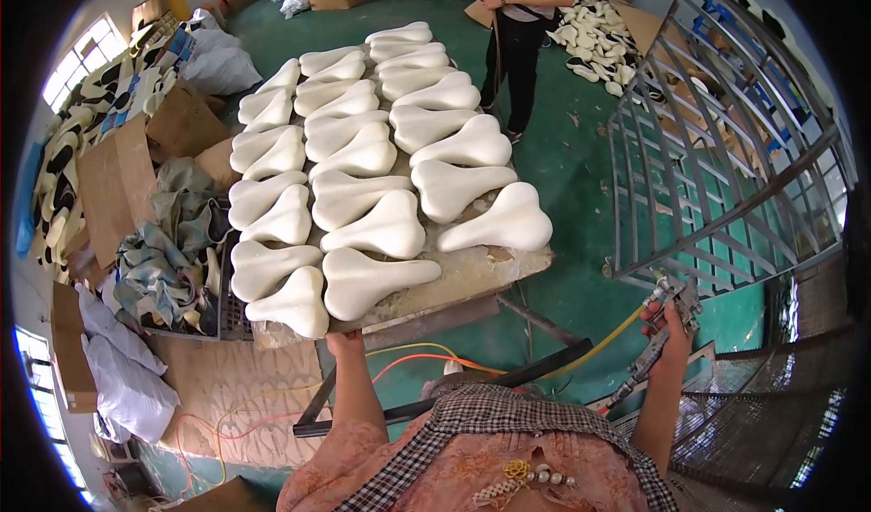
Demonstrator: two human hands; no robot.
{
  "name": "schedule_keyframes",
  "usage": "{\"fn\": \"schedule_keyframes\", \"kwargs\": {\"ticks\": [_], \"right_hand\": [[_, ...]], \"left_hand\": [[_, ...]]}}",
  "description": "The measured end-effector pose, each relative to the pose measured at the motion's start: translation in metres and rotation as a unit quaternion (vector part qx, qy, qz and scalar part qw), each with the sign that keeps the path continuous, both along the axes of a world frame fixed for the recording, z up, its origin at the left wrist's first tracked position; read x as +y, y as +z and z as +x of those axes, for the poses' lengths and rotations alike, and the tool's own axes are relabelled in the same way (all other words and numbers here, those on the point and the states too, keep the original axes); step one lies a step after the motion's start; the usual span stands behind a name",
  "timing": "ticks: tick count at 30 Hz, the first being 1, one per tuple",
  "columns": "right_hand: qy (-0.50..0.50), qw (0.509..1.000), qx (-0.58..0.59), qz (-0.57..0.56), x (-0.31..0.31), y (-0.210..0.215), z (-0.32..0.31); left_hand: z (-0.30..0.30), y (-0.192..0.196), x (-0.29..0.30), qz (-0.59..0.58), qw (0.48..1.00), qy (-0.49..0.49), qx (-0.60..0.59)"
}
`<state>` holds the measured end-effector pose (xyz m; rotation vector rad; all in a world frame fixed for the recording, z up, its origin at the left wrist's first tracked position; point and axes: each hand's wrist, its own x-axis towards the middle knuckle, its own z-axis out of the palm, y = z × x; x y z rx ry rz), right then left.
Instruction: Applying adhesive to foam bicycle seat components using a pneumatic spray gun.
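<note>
Pale foam bicycle saddles (372, 228) lie in rows on a worn board (472, 276) in front of me. My left hand (344, 340) is at the board's near edge, below the closest saddles. Its fingers are mostly hidden there, so their grip does not show. Out to the right, away from the board, my right hand (670, 338) is closed around a metal spray gun (673, 296). A yellow hose (599, 339) runs from near the gun toward the middle.
A metal rack (717, 176) stands at right. Beyond the board is another person (522, 40), beside a heap of pale pieces (599, 35). Cardboard boxes (186, 122), crumpled cloth (168, 258) and white sacks (127, 367) crowd the left. An orange hose (426, 358) crosses near me.
</note>
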<state>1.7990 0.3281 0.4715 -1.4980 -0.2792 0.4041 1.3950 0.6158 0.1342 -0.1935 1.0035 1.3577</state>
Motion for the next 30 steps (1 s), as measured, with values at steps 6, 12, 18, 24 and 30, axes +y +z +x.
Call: {"fn": "schedule_keyframes", "kwargs": {"ticks": [6, 12, 18, 24, 30], "right_hand": [[-0.001, 1.000, 0.009, -0.004, 0.006, -0.001, -0.007], [0.009, 1.000, -0.015, -0.022, 0.006, -0.003, -0.006], [0.026, 0.999, -0.012, -0.015, 0.012, -0.003, -0.007], [0.026, 0.999, -0.015, -0.021, 0.010, -0.006, -0.002], [0.029, 0.999, -0.013, -0.017, 0.009, -0.007, 0.000]], "left_hand": [[0.007, 0.003, -0.009, -0.026, 0.999, 0.014, 0.024], [0.012, 0.005, -0.008, -0.050, 0.997, 0.026, 0.048], [0.006, -0.003, -0.005, -0.059, 0.997, 0.039, 0.030], [0.011, -0.001, -0.005, -0.070, 0.995, 0.045, 0.049], [0.007, -0.004, -0.003, -0.049, 0.997, 0.033, 0.048]]}}
